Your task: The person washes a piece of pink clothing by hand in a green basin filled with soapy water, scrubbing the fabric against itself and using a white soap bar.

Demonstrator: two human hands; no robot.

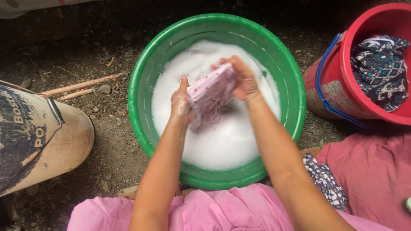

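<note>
A green plastic basin (145, 68) stands on the dirt ground, filled with white soapy foam (222, 141). Above the foam, both hands grip a wet pink patterned cloth (209, 92). My left hand (180, 102) clutches the cloth's left side, its skin covered in suds. My right hand (244, 79) is closed over the cloth's upper right end. The cloth is bunched between the two hands and hangs down toward the foam.
A red bucket (338, 81) with a blue handle holds dark patterned fabric (379, 70) at the right. A tan bucket (64, 145) lies at the left. Sticks (81, 85) and stones lie on the dirt. Pink clothing (222, 209) and a red cloth (372, 171) lie near me.
</note>
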